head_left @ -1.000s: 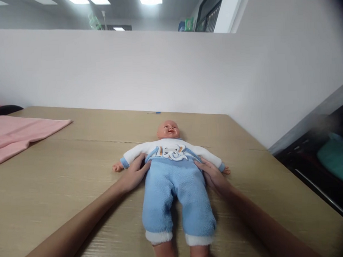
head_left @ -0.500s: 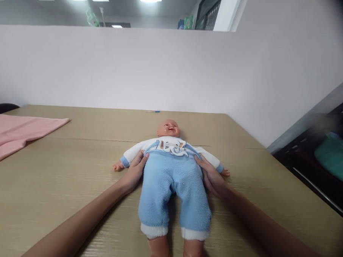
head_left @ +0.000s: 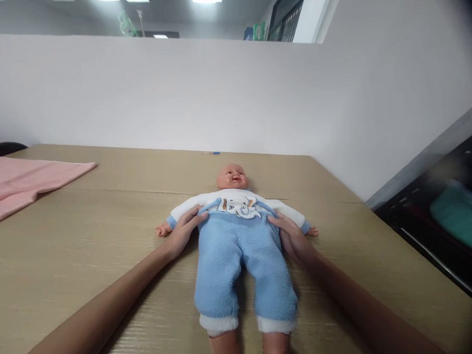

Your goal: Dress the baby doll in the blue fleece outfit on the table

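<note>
Lying face up on a wood-toned desk (head_left: 116, 219), a baby doll (head_left: 238, 239) stretches from 6 o'clock to 12, its bare lower legs (head_left: 225, 347) nearest the camera and cut off by the frame. White cuffs (head_left: 219, 324) ring both legs, and blue trousers (head_left: 220, 266) run up to the waist. There, two bare hands close in, the left hand (head_left: 181, 234) at 8 o'clock from the doll's chest and the right hand (head_left: 295, 240) at 4, each held narrow, thumb on the blue edge, other fingers at the doll's side. Whether they pinch the fabric or merely rest on it cannot be told.

The outfit appears largely in place: both legs fill the trousers, and white sleeves (head_left: 289, 212) reach small fists (head_left: 163, 230) just beyond the hands. Anything left to adjust is probably at the waist, where the blue edge bunches beneath an elephant face (head_left: 241, 207); the back is hidden from view.

At 12 o'clock rests the doll's bare head (head_left: 232, 176). A pink cloth (head_left: 36, 178) lies well apart, between 9 and 10 o'clock, touched by neither hand. Farther off, at 11, a thin blue-tipped object (head_left: 215, 153) sits near a pale wall (head_left: 177, 96).
</note>
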{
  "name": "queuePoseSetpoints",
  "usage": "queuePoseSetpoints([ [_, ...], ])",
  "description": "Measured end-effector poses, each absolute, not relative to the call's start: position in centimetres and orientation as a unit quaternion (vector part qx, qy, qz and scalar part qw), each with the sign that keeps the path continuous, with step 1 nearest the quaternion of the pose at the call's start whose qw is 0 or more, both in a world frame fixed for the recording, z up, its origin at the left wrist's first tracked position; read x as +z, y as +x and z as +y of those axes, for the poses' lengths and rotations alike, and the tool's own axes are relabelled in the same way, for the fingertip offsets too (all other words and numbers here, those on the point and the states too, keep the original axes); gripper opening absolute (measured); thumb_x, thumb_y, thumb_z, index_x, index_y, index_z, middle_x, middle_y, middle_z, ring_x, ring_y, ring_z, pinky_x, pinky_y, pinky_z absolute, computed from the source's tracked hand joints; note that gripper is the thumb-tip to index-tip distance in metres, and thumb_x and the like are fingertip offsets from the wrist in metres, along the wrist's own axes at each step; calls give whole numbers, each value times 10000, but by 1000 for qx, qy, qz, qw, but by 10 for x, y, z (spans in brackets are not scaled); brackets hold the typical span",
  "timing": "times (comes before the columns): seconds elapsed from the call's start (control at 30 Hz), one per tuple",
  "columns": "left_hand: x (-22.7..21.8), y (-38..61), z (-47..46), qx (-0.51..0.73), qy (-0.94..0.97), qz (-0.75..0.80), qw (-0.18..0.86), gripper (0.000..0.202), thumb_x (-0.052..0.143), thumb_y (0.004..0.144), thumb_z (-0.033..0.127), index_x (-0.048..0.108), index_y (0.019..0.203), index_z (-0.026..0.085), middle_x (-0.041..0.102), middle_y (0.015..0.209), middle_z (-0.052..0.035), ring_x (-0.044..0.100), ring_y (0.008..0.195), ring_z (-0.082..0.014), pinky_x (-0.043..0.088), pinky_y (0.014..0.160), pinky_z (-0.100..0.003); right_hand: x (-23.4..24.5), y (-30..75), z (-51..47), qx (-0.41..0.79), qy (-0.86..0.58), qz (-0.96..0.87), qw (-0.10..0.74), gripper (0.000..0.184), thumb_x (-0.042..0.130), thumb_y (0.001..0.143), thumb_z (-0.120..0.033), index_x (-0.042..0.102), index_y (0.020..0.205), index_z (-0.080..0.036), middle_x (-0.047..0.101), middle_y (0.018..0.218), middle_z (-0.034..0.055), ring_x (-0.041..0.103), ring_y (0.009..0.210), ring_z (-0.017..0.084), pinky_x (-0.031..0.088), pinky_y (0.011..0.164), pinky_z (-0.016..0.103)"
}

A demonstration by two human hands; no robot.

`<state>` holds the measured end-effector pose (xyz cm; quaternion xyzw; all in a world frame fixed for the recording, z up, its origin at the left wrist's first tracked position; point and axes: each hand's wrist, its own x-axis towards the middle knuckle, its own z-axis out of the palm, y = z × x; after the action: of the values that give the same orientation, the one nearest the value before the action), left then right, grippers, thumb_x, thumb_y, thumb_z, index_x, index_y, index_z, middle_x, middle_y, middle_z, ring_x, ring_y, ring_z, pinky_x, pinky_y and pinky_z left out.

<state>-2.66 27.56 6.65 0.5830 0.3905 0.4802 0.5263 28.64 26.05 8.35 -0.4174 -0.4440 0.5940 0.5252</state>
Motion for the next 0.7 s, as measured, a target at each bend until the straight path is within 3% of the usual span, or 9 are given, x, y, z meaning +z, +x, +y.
queuePoseSetpoints([
  [0.1,71,-27,275,496,589,366,522,286,674,994,501,653,1012,217,646,1064,-31,558,1042,-233,429,965,-325,85,290,257,532,-437,-502,524,262,806,827,-492,737,949,-270,757,976,24,672,1061,294,510,1027,401],
  [0.17,77,-24,275,499,611,349,506,290,675,1003,500,626,987,215,608,979,-11,534,940,-200,426,880,-300,90,292,256,449,-446,-577,517,239,787,872,-491,697,920,-274,667,878,2,615,898,243,499,887,355],
  [0.3,84,-15,281,523,592,353,500,359,682,1001,564,572,1037,225,561,929,15,494,856,-163,407,800,-274,98,291,265,337,-469,-638,509,291,737,927,-561,635,967,-291,624,872,-7,579,845,224,474,805,331],
  [0.4,77,-17,286,497,592,390,500,433,653,992,637,568,1043,215,527,900,24,464,817,-159,388,769,-280,94,290,273,323,-510,-636,481,371,745,891,-638,656,965,-285,676,876,6,608,861,248,505,849,366],
  [0.53,67,-27,283,417,668,434,438,422,586,1025,625,589,979,206,525,887,16,458,829,-182,386,789,-312,84,290,267,278,-561,-635,453,405,704,914,-662,689,803,-273,696,820,33,598,860,278,495,1006,470],
  [0.6,66,-30,278,405,688,450,399,392,547,1050,599,591,981,215,562,925,7,490,877,-203,398,842,-335,78,290,262,309,-560,-612,466,391,722,897,-666,740,831,-281,757,944,58,634,1018,321,439,1147,515],
  [0.7,67,-28,272,411,673,482,382,390,539,1047,612,578,973,231,584,950,6,514,934,-225,408,887,-349,65,289,263,431,-524,-533,505,389,757,867,-664,800,1037,-317,798,1196,38,635,1273,332,366,1277,517],
])
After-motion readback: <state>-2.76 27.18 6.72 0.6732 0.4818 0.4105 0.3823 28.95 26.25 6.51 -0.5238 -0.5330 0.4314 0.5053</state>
